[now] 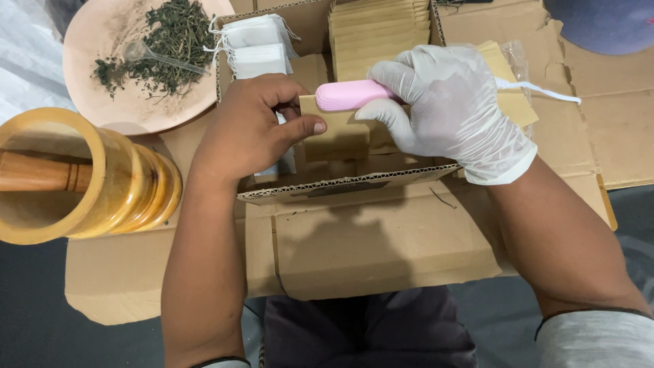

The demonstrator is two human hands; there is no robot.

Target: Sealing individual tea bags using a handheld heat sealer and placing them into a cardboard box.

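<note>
My bare left hand pinches a small brown paper pouch by its left edge, over an open cardboard box. In a white glove, my right hand grips a pink handheld tool with a white cord, its tip pressed along the pouch's top edge. More brown pouches are stacked in the box behind, beside white drawstring filter bags.
A pink plate of dried green herbs with a clear spoon lies at the upper left. A yellow-brown mortar with a wooden pestle stands at left. Flattened cardboard covers the surface over my lap.
</note>
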